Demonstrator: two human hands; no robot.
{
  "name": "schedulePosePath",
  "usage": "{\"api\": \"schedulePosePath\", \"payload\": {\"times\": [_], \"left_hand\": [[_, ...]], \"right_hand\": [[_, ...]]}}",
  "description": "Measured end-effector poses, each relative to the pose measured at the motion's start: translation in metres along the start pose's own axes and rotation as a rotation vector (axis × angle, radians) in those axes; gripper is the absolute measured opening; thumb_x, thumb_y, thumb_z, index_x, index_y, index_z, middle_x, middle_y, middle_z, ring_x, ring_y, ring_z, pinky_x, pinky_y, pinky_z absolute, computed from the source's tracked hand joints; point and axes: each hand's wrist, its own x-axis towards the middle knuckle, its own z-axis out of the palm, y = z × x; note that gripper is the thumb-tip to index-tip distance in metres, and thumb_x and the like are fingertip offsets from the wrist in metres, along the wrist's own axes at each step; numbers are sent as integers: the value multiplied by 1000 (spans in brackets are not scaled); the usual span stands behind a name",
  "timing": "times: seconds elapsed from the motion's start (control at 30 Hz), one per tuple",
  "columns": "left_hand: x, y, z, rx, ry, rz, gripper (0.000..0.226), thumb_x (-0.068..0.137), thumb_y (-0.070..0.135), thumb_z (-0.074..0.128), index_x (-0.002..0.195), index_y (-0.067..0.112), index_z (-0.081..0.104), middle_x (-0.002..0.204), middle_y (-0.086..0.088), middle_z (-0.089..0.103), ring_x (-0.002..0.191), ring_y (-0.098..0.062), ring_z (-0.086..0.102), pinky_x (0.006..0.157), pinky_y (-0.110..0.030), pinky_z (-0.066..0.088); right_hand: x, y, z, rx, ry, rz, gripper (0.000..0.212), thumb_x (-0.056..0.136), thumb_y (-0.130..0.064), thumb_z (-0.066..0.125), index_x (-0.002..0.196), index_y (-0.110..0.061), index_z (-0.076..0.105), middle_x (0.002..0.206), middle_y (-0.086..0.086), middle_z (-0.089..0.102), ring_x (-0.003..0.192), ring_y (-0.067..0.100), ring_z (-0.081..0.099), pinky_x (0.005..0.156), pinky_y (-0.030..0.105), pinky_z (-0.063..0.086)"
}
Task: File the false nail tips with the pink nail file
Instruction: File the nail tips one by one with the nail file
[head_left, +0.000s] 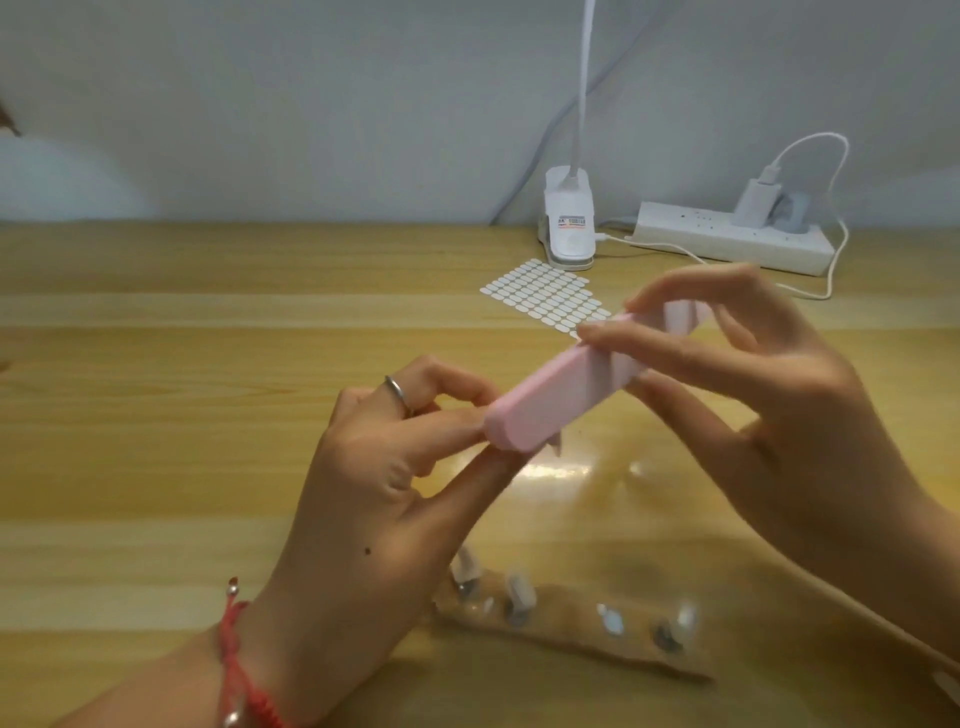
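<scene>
You hold the pink nail file (566, 395) in the air above the tabletop (156, 364), slanting from lower left to upper right. Your right hand (769, 395) grasps its far half, fingers (670, 296) on top and thumb along the side. Your left hand (384, 483) pinches at the file's near end, and a small pale point just under that end looks like the false nail tip (557, 447) being worked, though it is mostly hidden. I judge this to be the filing stroke itself. The next move needs short, light passes with the tip held steady. More tips wait on a clear strip (571, 613) below your hands. An adhesive tab sheet (545, 299) lies beyond.
</scene>
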Motion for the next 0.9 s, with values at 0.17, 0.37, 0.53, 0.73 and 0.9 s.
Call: {"api": "schedulePosePath", "payload": {"times": [0.17, 0.37, 0.53, 0.73, 0.9], "left_hand": [[1, -2, 0, -93, 30, -57, 28, 79, 44, 59, 105, 50, 66, 95, 17, 60, 65, -10, 46, 65, -24, 37], [2, 3, 6, -239, -11, -90, 18, 78, 40, 64, 91, 34, 76, 88, 9, 63, 69, -14, 57, 69, -7, 41], [4, 0, 5, -291, -13, -178, 21, 76, 50, 58, 88, 43, 74, 82, 13, 72, 66, 1, 57, 62, -14, 45], [2, 3, 4, -296, -85, -193, 26, 76, 54, 55, 85, 38, 73, 73, 16, 69, 65, 1, 59, 57, -7, 46], [2, 0, 3, -249, -102, -157, 45, 76, 75, 49, 86, 37, 71, 76, 22, 67, 70, 2, 63, 61, -9, 47]], "right_hand": [[-6, -9, 9, 139, -114, -113, 31, 95, -12, 58, 121, -27, 64, 114, 12, 54, 108, 26, 56, 95, 31, 44], [-7, 38, -11, -172, -180, 389, 45, 89, -21, 68, 130, -38, 57, 106, -5, 47, 102, 14, 45, 89, 25, 38], [0, 18, -15, -35, -311, 406, 47, 89, -57, 56, 134, -46, 50, 116, -14, 51, 112, -1, 44, 97, 16, 36], [11, -26, -12, 322, -272, 111, 36, 88, -18, 73, 123, -24, 68, 115, -10, 68, 111, 3, 62, 96, 20, 48], [14, -29, -10, 325, -182, 131, 28, 87, -16, 74, 114, -21, 73, 105, -9, 72, 101, 5, 67, 88, 26, 52]]}}
